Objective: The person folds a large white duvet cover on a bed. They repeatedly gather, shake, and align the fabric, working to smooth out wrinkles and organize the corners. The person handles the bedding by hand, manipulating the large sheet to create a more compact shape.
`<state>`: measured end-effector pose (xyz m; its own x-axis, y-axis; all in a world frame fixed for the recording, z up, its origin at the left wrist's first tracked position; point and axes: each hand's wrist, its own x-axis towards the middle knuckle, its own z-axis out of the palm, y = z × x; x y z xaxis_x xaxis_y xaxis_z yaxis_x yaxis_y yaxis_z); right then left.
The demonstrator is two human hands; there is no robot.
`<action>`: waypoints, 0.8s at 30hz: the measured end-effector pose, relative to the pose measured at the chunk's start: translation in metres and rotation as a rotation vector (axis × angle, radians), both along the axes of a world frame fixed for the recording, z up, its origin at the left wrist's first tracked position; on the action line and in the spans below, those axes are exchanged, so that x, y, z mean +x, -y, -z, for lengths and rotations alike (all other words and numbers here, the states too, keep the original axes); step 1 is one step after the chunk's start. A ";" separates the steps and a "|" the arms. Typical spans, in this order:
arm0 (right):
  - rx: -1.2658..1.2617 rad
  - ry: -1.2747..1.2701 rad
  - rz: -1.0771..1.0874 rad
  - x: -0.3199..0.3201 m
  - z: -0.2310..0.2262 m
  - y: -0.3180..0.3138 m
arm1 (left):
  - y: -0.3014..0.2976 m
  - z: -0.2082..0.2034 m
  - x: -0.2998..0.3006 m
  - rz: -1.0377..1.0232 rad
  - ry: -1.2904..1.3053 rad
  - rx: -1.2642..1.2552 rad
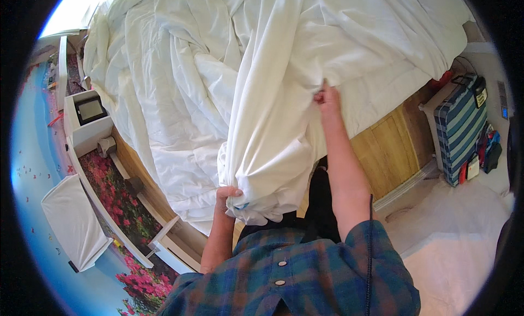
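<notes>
Two grips, one white sheet (267, 125)

Left hand (227, 195) is closed on the bunched end; the sheet stretches from it toward twelve o'clock. Right hand (328, 99), toward two o'clock, seems to pinch it, with folds at its nine o'clock. Gathering looks the present step; next probably calls for even pull.

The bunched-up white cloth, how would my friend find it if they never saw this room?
Start at the big spread of white bedding filling the top middle. Follow it down to just above the plaid shirt, where the left hand grips the bunched-up white cloth. Unlike the bedding at its left, it is gathered up in a hand.
</notes>
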<state>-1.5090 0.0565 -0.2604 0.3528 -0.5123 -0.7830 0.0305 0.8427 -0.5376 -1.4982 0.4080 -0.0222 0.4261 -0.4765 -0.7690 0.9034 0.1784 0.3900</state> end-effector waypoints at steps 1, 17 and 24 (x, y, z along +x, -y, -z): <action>-0.083 -0.027 0.083 -0.014 -0.012 0.018 | 0.004 -0.005 0.001 0.001 -0.012 0.000; -0.827 -0.019 -0.175 -0.148 -0.106 0.054 | 0.101 0.073 -0.023 0.361 -0.005 0.158; -0.922 -0.139 -0.589 -0.144 -0.194 -0.132 | 0.125 0.074 -0.022 0.343 0.457 0.234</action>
<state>-1.6527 0.1886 -0.0667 0.6719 -0.7012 -0.2386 -0.3535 -0.0205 -0.9352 -1.5206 0.2835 -0.0962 0.5897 -0.4854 -0.6455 0.6264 -0.2297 0.7449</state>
